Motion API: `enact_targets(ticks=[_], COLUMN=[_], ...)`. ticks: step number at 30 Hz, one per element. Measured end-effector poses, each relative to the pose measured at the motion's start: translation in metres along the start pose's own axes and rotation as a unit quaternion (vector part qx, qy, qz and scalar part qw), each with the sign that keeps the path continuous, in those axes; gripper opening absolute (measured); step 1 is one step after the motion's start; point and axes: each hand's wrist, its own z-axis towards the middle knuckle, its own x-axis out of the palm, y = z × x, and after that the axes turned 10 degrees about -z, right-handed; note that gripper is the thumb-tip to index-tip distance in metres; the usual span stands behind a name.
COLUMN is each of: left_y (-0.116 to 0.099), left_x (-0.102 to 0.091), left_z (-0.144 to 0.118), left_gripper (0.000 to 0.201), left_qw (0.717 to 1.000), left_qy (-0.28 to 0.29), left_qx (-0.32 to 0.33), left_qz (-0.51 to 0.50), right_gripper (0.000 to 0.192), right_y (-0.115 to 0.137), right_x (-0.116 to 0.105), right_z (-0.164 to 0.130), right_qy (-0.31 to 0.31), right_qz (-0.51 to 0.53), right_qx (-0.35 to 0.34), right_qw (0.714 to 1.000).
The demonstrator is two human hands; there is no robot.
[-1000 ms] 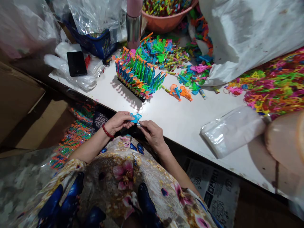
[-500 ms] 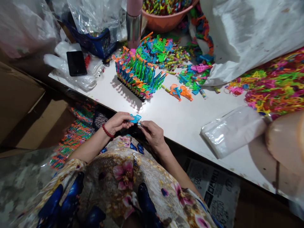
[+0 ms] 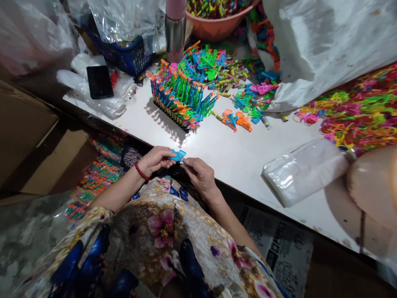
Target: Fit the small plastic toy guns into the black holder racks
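Observation:
A small blue plastic piece with a lattice-like end (image 3: 178, 155) is pinched between the thumb and fingers of my left hand (image 3: 157, 159), which wears a red bead bracelet. My right hand (image 3: 199, 171) is closed at the piece's right end, its thumb and forefinger on a small pale part (image 3: 182, 161) whose kind I cannot make out. Both hands are just over the table's front edge, close to my lap. Beyond them on the table stands a black rack (image 3: 170, 117) packed with rows of upright, brightly coloured plastic pieces.
Loose plastic pieces (image 3: 204, 64) lie behind the rack on the white table (image 3: 235, 165). A steel flask (image 3: 175, 37), an orange basin (image 3: 214, 28), a blue basket (image 3: 133, 56) and a phone (image 3: 99, 82) stand or lie farther back. Plastic bags (image 3: 304, 171) lie at right.
The blue piece has shifted very slightly to the right in my fingers. Both hands keep nearly the same place and hold.

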Motion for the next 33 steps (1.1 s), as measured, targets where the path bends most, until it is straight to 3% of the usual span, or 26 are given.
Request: enact_targets(ticks=[10,17,22,26,30,33], left_y=[-0.003,-0.001,-0.010,-0.015,-0.008,-0.001], left_x=[-0.003,0.002,0.016,0.026,0.027,0.025], left_z=[0.001,-0.006,-0.016,-0.016,-0.009,-0.009], left_gripper=[0.014,0.019,0.031,0.041,0.041,0.049], left_qw=[1.000,1.000,0.995,0.989,0.983,0.971], left_qy=[0.009,0.006,0.020,-0.013,-0.023,-0.025], left_qx=[-0.020,-0.011,0.092,0.147,0.180,0.231], left_qz=[0.007,0.013,0.039,-0.004,-0.010,0.051], right_gripper=[0.024,0.026,0.017,0.016,0.017,0.019], right_y=[-0.005,-0.010,-0.007,-0.008,-0.013,-0.017], right_x=[0.002,0.005,0.000,0.000,0.003,0.001], right_z=[0.001,0.004,0.007,0.009,0.007,0.004], right_qy=[-0.002,0.020,-0.009,-0.042,-0.038,-0.022], right_qz=[-0.083,-0.122,-0.173,-0.222,-0.263,-0.256], right_qx=[-0.068,-0.076,-0.059,-0.016,-0.007,0.002], right_qw=[0.994,0.989,0.983,0.974,0.964,0.966])
